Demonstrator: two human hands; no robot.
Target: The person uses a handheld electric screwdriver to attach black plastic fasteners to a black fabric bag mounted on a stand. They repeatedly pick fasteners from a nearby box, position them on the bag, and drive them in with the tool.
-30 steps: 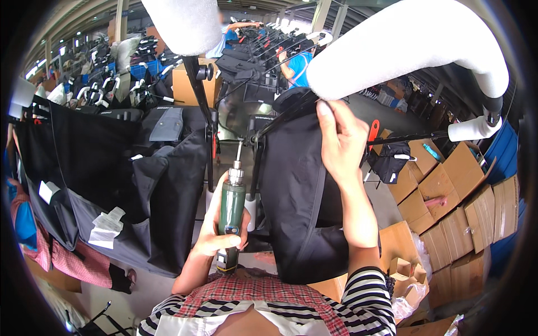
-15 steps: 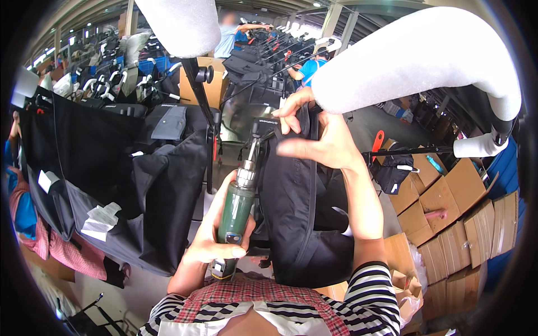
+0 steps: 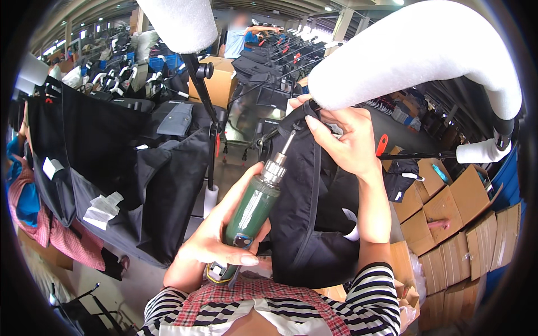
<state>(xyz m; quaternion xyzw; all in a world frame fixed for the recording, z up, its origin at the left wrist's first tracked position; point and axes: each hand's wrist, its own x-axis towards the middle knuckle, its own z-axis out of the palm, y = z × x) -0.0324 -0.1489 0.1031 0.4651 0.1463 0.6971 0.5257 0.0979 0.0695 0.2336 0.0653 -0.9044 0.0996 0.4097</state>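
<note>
My left hand is wrapped round a green cordless screwdriver, which tilts up and to the right. Its bit points at the top edge of a black fabric piece, close to my right hand; whether the tip touches is too small to tell. My right hand grips that upper edge, thumb on the near side and fingers partly hidden behind the cloth. Directly above it, a bar wrapped in white foam crosses the view.
Another black fabric seat hangs on the left beside an upright black tube. Cardboard boxes are stacked at the right. A second person in pink check stands at the left edge; another person is far back.
The screwdriver has swung to the right, its bit now near the fabric's top edge. My right hand has shifted slightly right and closed its thumb onto the cloth.
</note>
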